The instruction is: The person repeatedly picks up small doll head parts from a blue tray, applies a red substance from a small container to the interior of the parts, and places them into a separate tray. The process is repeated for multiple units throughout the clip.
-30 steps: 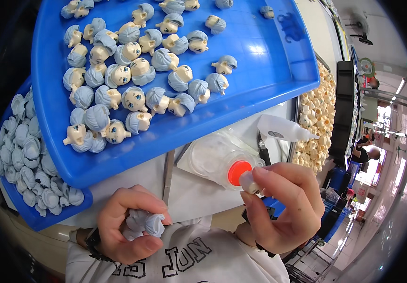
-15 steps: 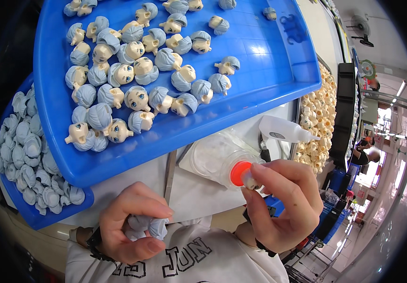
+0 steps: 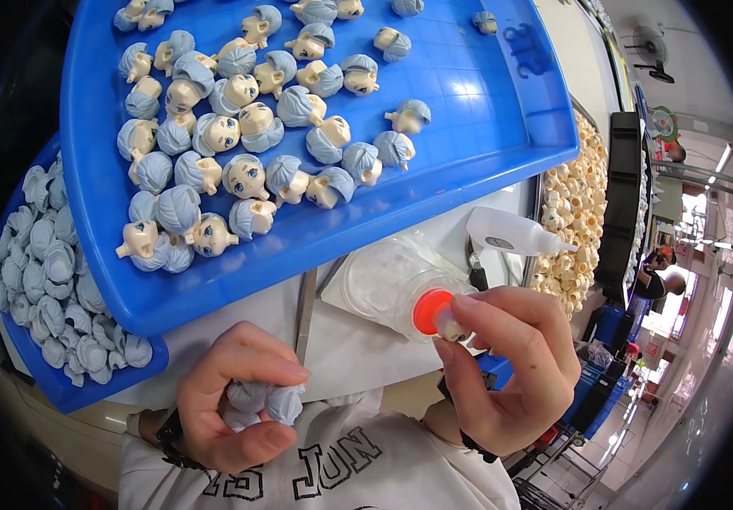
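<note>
My left hand [image 3: 234, 395], at the lower middle, is closed around several light-blue doll hair pieces [image 3: 284, 405]. One piece shows between thumb and fingers; others lie partly hidden in the palm. Thumb and fingertip of my right hand [image 3: 511, 365] pinch a small cream doll head part [image 3: 452, 326] with a painted eye. It overlaps the red-orange mouth or cap [image 3: 431, 311] of a clear plastic bottle [image 3: 379, 280] lying on the table; whether they touch I cannot tell. Above, many doll heads with blue hair [image 3: 247, 177] lie in a large blue tray [image 3: 315, 272].
A smaller blue bin [image 3: 158, 361] on the left holds loose hair pieces [image 3: 48, 272]. On the right is a box of cream head parts [image 3: 572, 204]. A white squeeze bottle [image 3: 511, 234] and a dark-handled tool [image 3: 477, 274] lie beside the clear bottle. Another person [image 3: 659, 282] is far right.
The hair pieces in my left hand have turned slightly, and that hand has shifted a little. My right hand stays almost in place with the doll head part.
</note>
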`<state>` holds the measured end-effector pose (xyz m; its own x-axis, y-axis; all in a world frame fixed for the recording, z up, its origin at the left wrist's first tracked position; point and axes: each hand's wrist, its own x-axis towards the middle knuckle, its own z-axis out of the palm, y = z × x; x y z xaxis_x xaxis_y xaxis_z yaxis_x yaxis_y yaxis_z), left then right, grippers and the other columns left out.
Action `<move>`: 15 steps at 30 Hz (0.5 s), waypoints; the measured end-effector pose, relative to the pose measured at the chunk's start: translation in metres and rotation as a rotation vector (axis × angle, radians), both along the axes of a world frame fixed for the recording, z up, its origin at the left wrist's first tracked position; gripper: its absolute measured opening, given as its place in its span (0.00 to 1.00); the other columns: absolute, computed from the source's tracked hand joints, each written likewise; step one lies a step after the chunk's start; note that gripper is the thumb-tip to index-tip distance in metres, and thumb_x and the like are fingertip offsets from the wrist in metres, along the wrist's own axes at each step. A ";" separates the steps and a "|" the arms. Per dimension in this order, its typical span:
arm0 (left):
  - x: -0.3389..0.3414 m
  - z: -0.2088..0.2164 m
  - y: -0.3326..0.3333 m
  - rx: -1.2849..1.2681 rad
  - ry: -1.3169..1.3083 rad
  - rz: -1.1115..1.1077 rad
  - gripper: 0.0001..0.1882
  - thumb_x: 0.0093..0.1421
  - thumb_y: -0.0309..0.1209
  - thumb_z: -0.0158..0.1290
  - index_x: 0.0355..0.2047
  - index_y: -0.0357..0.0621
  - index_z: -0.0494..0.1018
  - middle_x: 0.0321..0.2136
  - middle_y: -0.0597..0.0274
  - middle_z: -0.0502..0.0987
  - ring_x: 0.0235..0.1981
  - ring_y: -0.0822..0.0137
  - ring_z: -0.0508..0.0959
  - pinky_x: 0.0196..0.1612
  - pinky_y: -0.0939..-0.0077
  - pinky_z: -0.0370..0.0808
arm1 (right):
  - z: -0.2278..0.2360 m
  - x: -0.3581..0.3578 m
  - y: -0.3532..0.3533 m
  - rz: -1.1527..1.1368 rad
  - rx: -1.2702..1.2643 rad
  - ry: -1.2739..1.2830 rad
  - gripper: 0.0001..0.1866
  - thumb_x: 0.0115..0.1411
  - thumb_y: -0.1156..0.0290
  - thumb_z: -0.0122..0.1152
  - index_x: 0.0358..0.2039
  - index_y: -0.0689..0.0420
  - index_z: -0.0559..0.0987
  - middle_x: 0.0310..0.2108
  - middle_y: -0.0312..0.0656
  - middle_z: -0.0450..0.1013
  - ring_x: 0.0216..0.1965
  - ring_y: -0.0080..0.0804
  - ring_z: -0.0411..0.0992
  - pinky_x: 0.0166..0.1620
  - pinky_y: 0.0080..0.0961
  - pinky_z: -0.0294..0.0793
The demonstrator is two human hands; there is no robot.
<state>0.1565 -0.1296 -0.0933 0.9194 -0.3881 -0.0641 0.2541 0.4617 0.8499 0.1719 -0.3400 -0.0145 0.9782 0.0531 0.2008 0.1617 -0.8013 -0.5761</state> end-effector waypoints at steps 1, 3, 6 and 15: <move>0.000 0.000 0.000 -0.005 0.003 -0.002 0.20 0.49 0.32 0.59 0.39 0.33 0.69 0.33 0.54 0.69 0.23 0.79 0.66 0.26 0.87 0.63 | 0.001 0.000 0.000 -0.001 0.001 0.007 0.20 0.32 0.85 0.64 0.32 0.60 0.79 0.26 0.42 0.72 0.23 0.29 0.71 0.22 0.18 0.68; 0.000 0.000 0.000 -0.012 -0.007 -0.003 0.20 0.49 0.32 0.59 0.40 0.33 0.68 0.33 0.53 0.70 0.23 0.79 0.66 0.27 0.87 0.63 | 0.002 -0.001 0.000 -0.009 0.001 0.020 0.20 0.33 0.85 0.64 0.32 0.60 0.78 0.26 0.43 0.72 0.23 0.30 0.71 0.23 0.19 0.69; 0.001 -0.002 0.000 -0.018 -0.035 -0.001 0.20 0.49 0.31 0.59 0.40 0.33 0.67 0.33 0.53 0.70 0.24 0.79 0.66 0.27 0.87 0.64 | 0.004 -0.001 0.000 -0.012 0.003 0.028 0.20 0.33 0.85 0.65 0.32 0.60 0.78 0.26 0.43 0.72 0.24 0.30 0.72 0.24 0.19 0.70; 0.002 0.000 -0.002 -0.005 -0.059 -0.007 0.21 0.49 0.31 0.59 0.41 0.33 0.66 0.33 0.51 0.71 0.26 0.77 0.68 0.30 0.85 0.65 | 0.006 -0.003 -0.001 -0.020 0.005 0.021 0.20 0.34 0.85 0.65 0.33 0.60 0.78 0.27 0.43 0.72 0.25 0.30 0.72 0.25 0.19 0.70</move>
<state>0.1588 -0.1312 -0.0938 0.9188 -0.3947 -0.0078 0.2068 0.4645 0.8611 0.1693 -0.3411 -0.0090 0.9830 0.0329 0.1807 0.1341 -0.8011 -0.5833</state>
